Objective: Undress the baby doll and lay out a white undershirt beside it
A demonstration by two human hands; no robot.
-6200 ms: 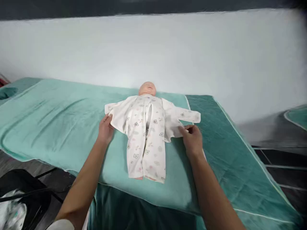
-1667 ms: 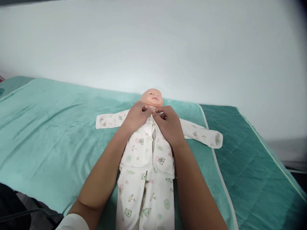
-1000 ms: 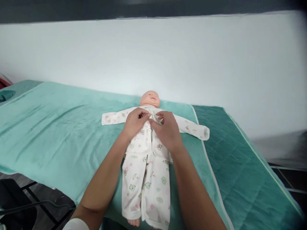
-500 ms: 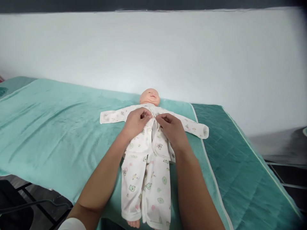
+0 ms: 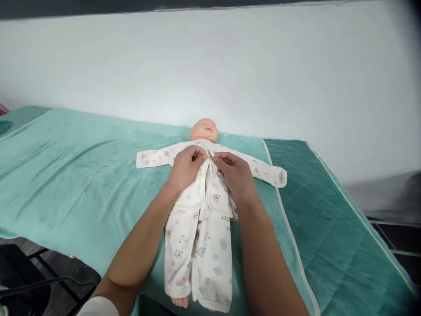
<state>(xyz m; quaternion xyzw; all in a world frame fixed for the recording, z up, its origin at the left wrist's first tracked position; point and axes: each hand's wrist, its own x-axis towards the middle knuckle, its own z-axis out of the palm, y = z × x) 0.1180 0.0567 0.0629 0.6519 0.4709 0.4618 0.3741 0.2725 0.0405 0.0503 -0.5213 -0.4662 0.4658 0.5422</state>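
Observation:
A baby doll [image 5: 204, 129] lies on its back, its head toward the wall and its arms spread wide. It wears a white printed baby jacket [image 5: 189, 195] and matching trousers [image 5: 213, 263]; one bare foot shows below the left trouser leg. At the upper chest my left hand [image 5: 188, 166] pinches one front edge of the jacket. Facing it, my right hand [image 5: 235, 172] pinches the opposite edge, fingertips almost touching the left ones. Below my fingers the jacket front hangs slightly apart. Whatever small fastening sits between the fingertips is too small to make out.
A light green blanket [image 5: 82, 184] covers the bed under the doll. To the right lies a darker quilted cover [image 5: 329, 210]. A white wall [image 5: 210, 66] rises behind. At the lower left stand a black object [image 5: 19, 281] and dark metal bars.
Both hands keep their pinch at the jacket's chest, with only slight finger movement. The jacket's front edges sit a little differently, and the camera view has shifted slightly.

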